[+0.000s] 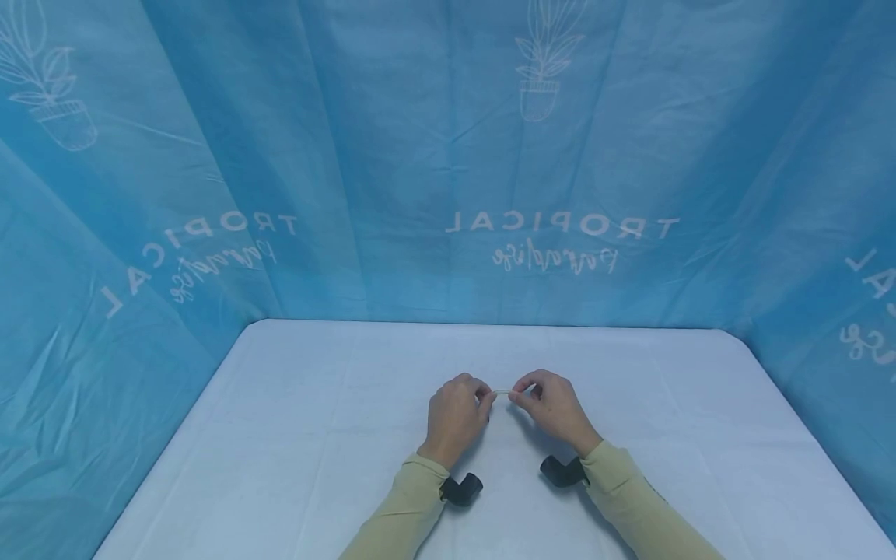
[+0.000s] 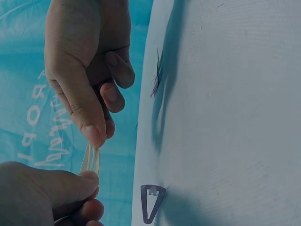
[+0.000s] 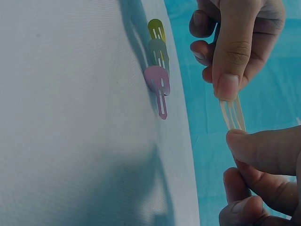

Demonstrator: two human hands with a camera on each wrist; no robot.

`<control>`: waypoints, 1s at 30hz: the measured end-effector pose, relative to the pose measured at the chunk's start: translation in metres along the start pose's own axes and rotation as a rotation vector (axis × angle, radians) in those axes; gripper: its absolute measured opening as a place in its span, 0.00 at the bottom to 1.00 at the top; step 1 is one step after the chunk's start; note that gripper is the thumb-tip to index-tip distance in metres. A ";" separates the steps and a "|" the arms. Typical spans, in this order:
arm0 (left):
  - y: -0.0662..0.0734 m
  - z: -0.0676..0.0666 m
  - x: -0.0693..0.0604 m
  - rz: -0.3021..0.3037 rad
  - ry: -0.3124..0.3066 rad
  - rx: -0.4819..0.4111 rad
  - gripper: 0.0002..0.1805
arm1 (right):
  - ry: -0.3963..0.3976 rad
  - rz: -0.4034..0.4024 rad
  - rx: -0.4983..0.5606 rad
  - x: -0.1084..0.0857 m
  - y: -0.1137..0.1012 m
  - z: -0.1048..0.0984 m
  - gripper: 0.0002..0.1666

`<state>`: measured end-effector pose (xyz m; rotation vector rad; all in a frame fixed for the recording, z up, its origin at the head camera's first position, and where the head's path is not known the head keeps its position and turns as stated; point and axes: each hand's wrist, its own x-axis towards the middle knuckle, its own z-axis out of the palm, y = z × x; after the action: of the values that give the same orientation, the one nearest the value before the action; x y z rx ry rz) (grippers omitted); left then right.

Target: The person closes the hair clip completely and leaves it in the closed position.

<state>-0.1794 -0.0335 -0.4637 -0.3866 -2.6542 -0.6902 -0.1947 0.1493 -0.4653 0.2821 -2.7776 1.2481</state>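
A pale cream snap hair clip (image 1: pixel 502 392) is stretched between the two hands, above the white table. At one end my left hand (image 1: pixel 456 411) pinches it between thumb and fingers; at the other my right hand (image 1: pixel 553 404) does the same. The wrist views show the slotted middle of the clip (image 2: pixel 92 159) between the thumbs, its ends covered by the fingertips. On the table lies a dark triangular snap clip (image 2: pixel 151 202). Yellow-green (image 3: pixel 155 26), grey-green (image 3: pixel 156 47) and pink clips (image 3: pixel 155 75) overlap in a line in the right wrist view.
The white table (image 1: pixel 280 451) reaches back to a blue curtain (image 1: pixel 392 155) with mirrored white lettering. Thin dark and coloured strands (image 2: pixel 157 75) show on the table in the left wrist view. Black wrist cameras (image 1: pixel 462 490) sit at both sleeve cuffs.
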 end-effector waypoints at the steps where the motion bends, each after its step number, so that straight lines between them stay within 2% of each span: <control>1: 0.000 0.000 0.000 0.000 -0.001 -0.001 0.07 | 0.002 -0.002 0.002 0.000 0.000 0.000 0.06; 30: 0.003 0.000 0.000 0.039 -0.004 -0.009 0.07 | 0.022 0.025 0.045 0.002 0.000 -0.003 0.07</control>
<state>-0.1789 -0.0312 -0.4627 -0.4419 -2.6405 -0.6903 -0.1969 0.1512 -0.4629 0.2359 -2.7455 1.3125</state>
